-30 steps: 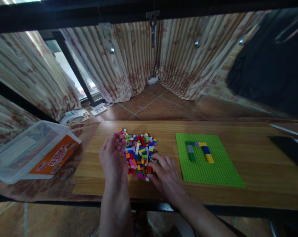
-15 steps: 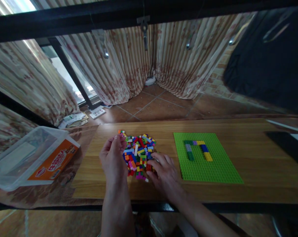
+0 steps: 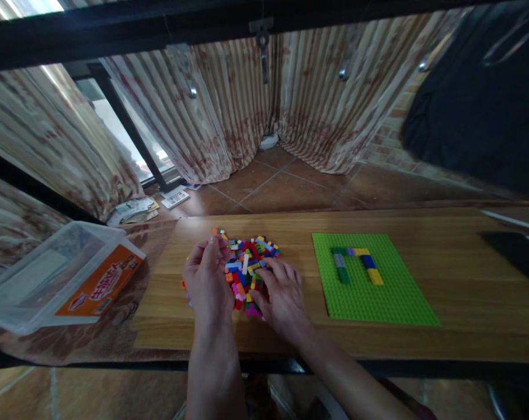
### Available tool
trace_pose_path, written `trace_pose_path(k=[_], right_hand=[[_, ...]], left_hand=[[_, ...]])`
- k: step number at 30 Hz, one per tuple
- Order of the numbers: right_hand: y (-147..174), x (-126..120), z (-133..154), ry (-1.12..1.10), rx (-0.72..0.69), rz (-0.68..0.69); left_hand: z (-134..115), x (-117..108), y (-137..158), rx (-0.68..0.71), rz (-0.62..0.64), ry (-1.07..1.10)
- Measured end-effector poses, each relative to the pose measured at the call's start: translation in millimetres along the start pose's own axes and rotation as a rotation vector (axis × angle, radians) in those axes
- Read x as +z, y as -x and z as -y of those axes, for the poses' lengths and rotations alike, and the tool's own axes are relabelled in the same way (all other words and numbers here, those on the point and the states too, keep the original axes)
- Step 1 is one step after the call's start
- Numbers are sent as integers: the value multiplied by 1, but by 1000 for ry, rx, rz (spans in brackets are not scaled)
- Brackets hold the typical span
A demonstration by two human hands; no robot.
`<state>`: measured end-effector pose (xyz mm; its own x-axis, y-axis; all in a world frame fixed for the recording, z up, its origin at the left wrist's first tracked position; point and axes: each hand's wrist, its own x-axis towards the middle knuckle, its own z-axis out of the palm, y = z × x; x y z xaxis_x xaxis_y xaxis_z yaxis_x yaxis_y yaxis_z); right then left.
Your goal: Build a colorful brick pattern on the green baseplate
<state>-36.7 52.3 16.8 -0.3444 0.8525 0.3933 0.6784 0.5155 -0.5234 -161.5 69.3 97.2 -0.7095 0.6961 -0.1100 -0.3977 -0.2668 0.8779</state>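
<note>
Though probably light, stiff and kinda slick, pinch by opposite sides those loose bricks (image 3: pixel 246 264) heaped on the table (image 3: pixel 159 324) mostly between left hand (image 3: pixel 209 280) and right hand (image 3: pixel 284 293), both with curled fingers, honestly can't tell if gripping anything.

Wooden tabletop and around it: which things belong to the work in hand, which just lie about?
Apparently part of the work:
loose bricks
green baseplate
brick outline on it
left hand
right hand

Probably just lying about:
clear plastic box
pile of papers
dark flat item
</note>
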Motion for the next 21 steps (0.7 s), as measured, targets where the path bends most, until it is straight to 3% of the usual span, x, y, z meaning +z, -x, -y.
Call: trace_pose_path(k=[4, 6, 10, 13, 21], right_hand=[[0, -5, -2, -106, -24, -91], [-1, -11, -4, -188, -41, -117], [-5, -23, -9, -344, -23, -117], [-6, -27, -13, -426, 35, -118], [-7, -22, -20, -906, 340, -175]], left_hand=[[0, -3, -3, 4, 17, -71], [3, -5, -2, -8, 109, -183], [12, -6, 4, -74, 508, -477], [18, -7, 8, -99, 762, -565], [23, -4, 10, -187, 677, -446]])
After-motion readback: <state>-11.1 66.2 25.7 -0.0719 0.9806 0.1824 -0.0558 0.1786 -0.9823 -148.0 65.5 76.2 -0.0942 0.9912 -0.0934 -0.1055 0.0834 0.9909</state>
